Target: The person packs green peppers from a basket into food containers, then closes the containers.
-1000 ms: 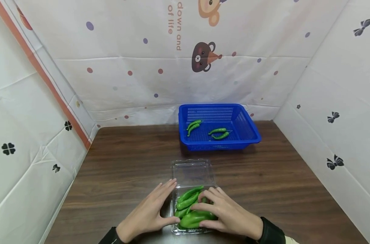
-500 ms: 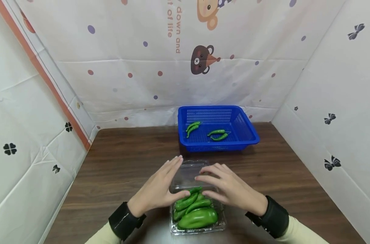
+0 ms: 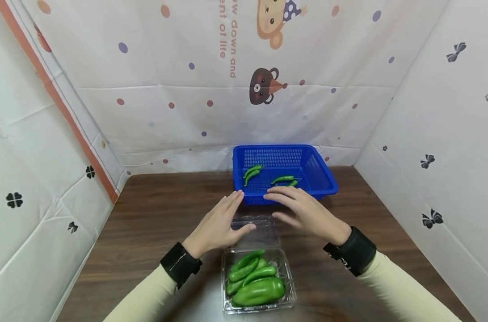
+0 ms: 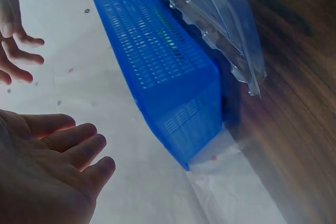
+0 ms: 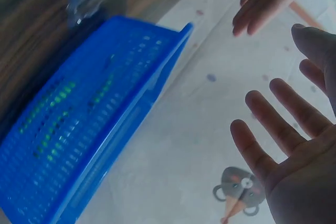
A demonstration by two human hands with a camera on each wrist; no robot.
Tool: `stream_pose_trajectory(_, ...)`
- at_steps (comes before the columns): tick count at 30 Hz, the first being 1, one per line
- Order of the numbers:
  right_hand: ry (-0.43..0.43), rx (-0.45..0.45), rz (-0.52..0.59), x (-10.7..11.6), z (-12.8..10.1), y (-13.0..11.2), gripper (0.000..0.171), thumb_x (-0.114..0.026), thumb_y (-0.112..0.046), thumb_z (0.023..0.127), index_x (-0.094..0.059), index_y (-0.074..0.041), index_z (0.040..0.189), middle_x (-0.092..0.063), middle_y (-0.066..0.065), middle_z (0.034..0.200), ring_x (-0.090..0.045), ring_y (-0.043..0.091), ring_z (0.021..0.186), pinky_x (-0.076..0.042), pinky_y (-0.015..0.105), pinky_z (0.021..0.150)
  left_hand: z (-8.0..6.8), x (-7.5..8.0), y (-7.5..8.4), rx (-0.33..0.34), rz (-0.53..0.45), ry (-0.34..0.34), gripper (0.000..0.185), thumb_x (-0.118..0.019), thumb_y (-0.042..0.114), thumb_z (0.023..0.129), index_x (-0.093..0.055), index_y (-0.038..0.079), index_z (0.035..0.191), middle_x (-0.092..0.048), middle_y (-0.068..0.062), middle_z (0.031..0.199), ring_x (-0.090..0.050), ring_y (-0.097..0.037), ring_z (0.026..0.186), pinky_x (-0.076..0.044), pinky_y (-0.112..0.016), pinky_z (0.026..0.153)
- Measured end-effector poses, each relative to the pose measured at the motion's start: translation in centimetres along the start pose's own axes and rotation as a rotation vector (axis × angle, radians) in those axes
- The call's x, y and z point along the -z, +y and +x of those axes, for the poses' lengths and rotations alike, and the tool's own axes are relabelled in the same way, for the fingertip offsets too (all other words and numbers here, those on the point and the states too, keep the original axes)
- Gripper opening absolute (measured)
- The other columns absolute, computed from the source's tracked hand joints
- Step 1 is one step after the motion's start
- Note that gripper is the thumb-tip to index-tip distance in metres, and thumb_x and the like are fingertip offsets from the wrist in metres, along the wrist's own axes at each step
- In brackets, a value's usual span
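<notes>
A clear plastic clamshell box [image 3: 289,286] lies near the front with its lid [image 3: 264,239] folded back. Inside it rest several green peppers, including a big fat one [image 3: 260,291] at the near side and slimmer ones [image 3: 246,269] behind. My left hand [image 3: 217,223] hovers above the lid's left side, fingers straight, holding nothing. Across from it my right hand [image 3: 306,213] hangs in the air, fingers loosely bent and apart, also holding nothing. Just beyond both hands stands a blue plastic basket [image 3: 328,179], its front rim partly covered by the right fingers.
Several small green chilies [image 3: 252,173] lie in the basket, one partly hidden by my right hand. The brown wooden table [image 3: 147,214] spreads to either side. Patterned white sheets [image 3: 167,129] hang behind and along both sides.
Both hands have lifted off the peppers in the clamshell box and moved forward, towards the basket. The right hand has let go of the fat pepper, which stays in the box.
</notes>
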State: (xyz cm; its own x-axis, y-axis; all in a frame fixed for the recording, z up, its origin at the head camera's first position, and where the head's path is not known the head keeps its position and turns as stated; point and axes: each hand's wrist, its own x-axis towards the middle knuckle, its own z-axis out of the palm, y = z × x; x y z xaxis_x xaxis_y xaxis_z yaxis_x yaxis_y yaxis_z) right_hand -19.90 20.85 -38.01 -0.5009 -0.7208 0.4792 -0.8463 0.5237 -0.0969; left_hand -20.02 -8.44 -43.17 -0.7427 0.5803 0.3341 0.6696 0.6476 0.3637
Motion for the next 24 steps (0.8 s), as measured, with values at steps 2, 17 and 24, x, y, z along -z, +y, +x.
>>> stream_pose_trajectory(2, -0.008, -0.008, -0.011, 0.1, 0.2, 0.8, 0.061, -0.081, -0.020, 0.090, -0.058, -0.015, 0.146, -0.059, 0.011, 0.142, -0.056, 0.027, 0.130, -0.052, 0.050, 0.100, 0.3, -0.1, -0.2, 0.033, -0.004, -0.025, 0.093, -0.047, 0.070, 0.099, -0.027, 0.004, 0.162, -0.027, -0.011, 0.168, -0.024, -0.024, 0.155, -0.019, -0.040, 0.126)
stream_pose_trajectory(17, -0.130, -0.128, -0.102, 1.0, 2.5, 7.3, 0.054, -0.079, -0.017, 0.092, -0.060, -0.011, 0.142, -0.062, 0.013, 0.136, -0.061, 0.033, 0.121, -0.054, 0.051, 0.096, 2.2, -1.1, -2.5, 0.136, -0.051, -0.071, 0.091, -0.043, 0.071, 0.100, -0.029, 0.006, 0.162, -0.027, -0.011, 0.168, -0.024, -0.024, 0.155, -0.017, -0.041, 0.127)
stream_pose_trajectory(24, -0.209, -0.227, -0.116, 1.1, 3.7, 9.7, 0.053, -0.078, -0.018, 0.094, -0.059, -0.012, 0.143, -0.063, 0.014, 0.136, -0.059, 0.034, 0.125, -0.052, 0.054, 0.101, 3.4, -1.0, -2.9, 0.134, -0.019, -0.076, 0.091, -0.041, 0.071, 0.100, -0.032, 0.004, 0.160, -0.029, -0.013, 0.167, -0.025, -0.025, 0.155, -0.018, -0.042, 0.127)
